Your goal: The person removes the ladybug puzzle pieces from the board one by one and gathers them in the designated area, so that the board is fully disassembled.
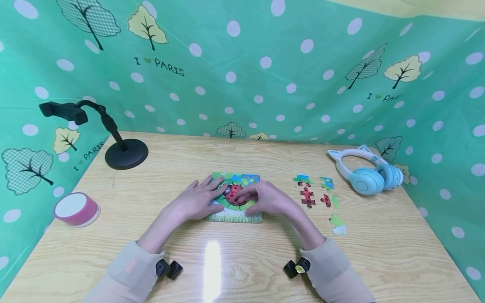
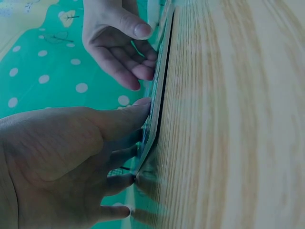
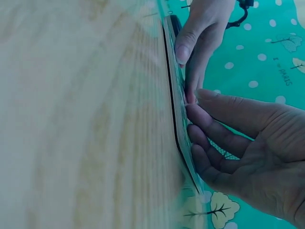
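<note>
A ladybug jigsaw puzzle board (image 1: pixel 235 216) lies flat near the middle of the table. My left hand (image 1: pixel 195 201) rests on its left side with fingers spread and straight, thumb near the lower left. From the right, my right hand (image 1: pixel 268 198) reaches over the board, its loosely bent fingertips touching the ladybug picture. In the right wrist view, no piece shows between that hand's thumb (image 3: pixel 233 107) and fingers. Right of the board lie several loose puzzle pieces, among them a red one (image 1: pixel 307 198) and a green-and-white one (image 1: pixel 338 225). The hands cover parts of the picture.
Light blue cat-ear headphones (image 1: pixel 367 180) lie at the right, beyond the loose pieces. A black phone stand (image 1: pixel 126 154) is at the back left, and a pink round container (image 1: pixel 77 210) with a white top stands at the left edge. Patterned green cloth (image 1: pixel 242 97) hangs behind the table.
</note>
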The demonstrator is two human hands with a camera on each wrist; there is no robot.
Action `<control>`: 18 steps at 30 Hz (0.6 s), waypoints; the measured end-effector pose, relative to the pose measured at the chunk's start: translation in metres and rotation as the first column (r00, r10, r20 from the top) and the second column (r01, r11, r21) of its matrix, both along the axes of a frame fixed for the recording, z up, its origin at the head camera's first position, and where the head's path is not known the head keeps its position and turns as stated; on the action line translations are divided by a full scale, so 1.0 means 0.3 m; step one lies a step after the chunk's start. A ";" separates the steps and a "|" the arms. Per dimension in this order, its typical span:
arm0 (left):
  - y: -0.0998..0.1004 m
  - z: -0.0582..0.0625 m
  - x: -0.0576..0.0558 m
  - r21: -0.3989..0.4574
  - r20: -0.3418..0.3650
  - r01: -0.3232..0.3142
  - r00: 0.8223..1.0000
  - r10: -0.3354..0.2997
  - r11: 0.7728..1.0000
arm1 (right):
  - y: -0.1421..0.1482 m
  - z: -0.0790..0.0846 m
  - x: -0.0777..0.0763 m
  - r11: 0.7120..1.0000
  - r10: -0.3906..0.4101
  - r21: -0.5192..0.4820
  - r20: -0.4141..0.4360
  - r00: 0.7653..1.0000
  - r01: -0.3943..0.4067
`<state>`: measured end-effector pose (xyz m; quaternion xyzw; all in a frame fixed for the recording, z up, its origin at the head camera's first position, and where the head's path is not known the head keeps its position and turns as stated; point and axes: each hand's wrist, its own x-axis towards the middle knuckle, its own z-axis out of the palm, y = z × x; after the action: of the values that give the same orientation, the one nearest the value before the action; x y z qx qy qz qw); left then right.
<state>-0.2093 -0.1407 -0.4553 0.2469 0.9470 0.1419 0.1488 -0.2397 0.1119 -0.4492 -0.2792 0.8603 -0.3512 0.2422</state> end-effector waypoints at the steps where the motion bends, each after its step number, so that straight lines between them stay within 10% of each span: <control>1: 0.001 0.001 0.000 -0.001 -0.004 0.003 1.000 -0.003 1.000 | -0.003 0.000 0.001 1.000 0.003 0.008 -0.008 1.000 -0.003; 18: -0.001 -0.007 -0.003 -0.004 -0.015 0.009 1.000 -0.009 1.000 | -0.020 0.000 0.015 0.999 0.005 0.044 -0.039 0.999 -0.003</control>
<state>-0.2101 -0.1410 -0.4575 0.2516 0.9473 0.1376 0.1429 -0.2352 0.1058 -0.4493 -0.2824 0.8717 -0.3262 0.2323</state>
